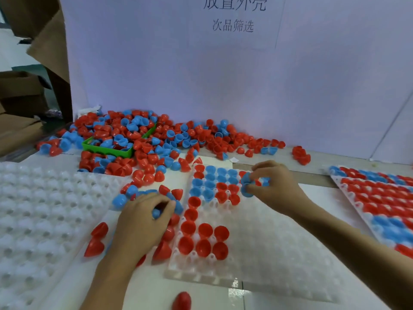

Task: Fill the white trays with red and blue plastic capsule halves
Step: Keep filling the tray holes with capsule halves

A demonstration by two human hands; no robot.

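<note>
Left hand (143, 222) fingers curled on blue half (156, 213) — right hand (273, 185) pinching blue halves (247, 185).

a pale white backboard (223, 74) stands upright along the far edge of the worktop (312, 157), with dark printed chinese characters (234, 14) near its top. brown cardboard boxes (24, 92) are stacked at the far left – one flap (51, 45) leans against the backboard. a small green plastic bin (107, 148) sits by the board's foot.

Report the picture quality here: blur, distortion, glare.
Head view: wide-angle bending curves the table edges; right hand and its blue halves are motion-smeared; the white tray washes out pale; the wall sign is readable though soft.
</note>
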